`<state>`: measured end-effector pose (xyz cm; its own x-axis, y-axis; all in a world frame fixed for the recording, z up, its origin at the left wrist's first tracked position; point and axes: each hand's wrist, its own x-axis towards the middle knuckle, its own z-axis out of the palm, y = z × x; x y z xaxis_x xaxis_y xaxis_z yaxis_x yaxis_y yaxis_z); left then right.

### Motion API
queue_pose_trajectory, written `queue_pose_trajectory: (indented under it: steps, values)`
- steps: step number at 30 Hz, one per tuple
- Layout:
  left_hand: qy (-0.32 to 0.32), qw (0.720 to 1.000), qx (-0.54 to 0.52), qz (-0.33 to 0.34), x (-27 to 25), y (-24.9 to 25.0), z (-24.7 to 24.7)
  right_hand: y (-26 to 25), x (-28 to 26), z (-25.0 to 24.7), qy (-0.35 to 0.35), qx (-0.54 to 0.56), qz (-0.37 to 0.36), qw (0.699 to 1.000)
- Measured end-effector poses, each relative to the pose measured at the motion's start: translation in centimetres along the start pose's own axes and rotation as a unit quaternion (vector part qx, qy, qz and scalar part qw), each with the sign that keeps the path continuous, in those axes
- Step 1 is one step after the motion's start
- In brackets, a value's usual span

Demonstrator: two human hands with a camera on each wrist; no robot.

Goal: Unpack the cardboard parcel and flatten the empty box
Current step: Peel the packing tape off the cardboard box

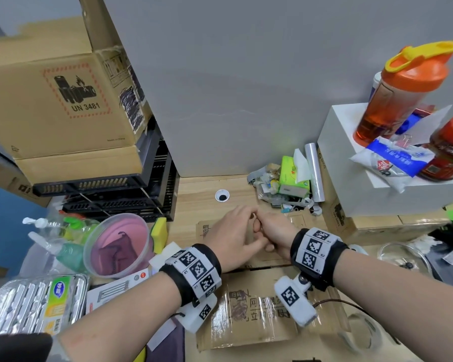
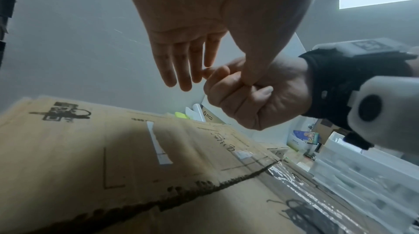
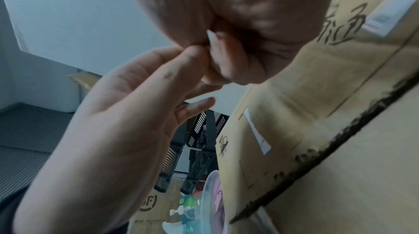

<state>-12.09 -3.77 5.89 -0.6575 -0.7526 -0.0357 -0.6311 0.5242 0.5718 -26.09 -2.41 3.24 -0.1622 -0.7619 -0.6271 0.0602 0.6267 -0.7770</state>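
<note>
The cardboard box (image 1: 246, 320) lies flat on the wooden table, with clear tape over its print and a torn seam across it (image 2: 204, 186). It also fills the right side of the right wrist view (image 3: 340, 184). Both hands hover just above its far part and touch each other. My left hand (image 1: 233, 233) has straight fingers (image 2: 181, 62), and its thumb presses into my right hand. My right hand (image 1: 275, 231) is curled into a fist (image 2: 244, 98) (image 3: 238, 22). Nothing shows inside that fist. Neither hand touches the cardboard.
A pink plastic bowl (image 1: 118, 244), a yellow sponge (image 1: 159, 231) and foil trays (image 1: 34, 301) crowd the left. Behind them a big UN 3481 carton (image 1: 58, 100) sits on black crates (image 1: 115, 194). On the right, an orange shaker bottle (image 1: 403, 92) stands on a white box (image 1: 351, 163). A tissue pack (image 1: 293, 176) lies at the back.
</note>
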Motion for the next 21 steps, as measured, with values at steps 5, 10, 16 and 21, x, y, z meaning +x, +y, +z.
queue_pose_trajectory:
  steps: [5, 10, 16, 21]
  values:
    - [-0.027, 1.0, -0.014, 0.002, 0.7, -0.6, 0.4, -1.2, 1.0, -1.4, 0.043, 0.006, -0.015, 0.999]
    - [-0.048, 0.998, 0.007, -0.027, 1.5, -2.8, 0.6, -2.4, 3.2, -3.6, -0.028, 0.084, 0.072, 0.993]
    - [-0.038, 0.997, 0.003, -0.063, 2.7, -5.5, 0.1, -5.9, 7.1, -5.9, 0.0, 0.046, 0.028, 0.999]
    - [-0.031, 0.996, 0.034, -0.076, 3.3, -7.4, 0.0, -7.8, 12.1, -6.9, 0.117, -0.064, 0.013, 0.991]
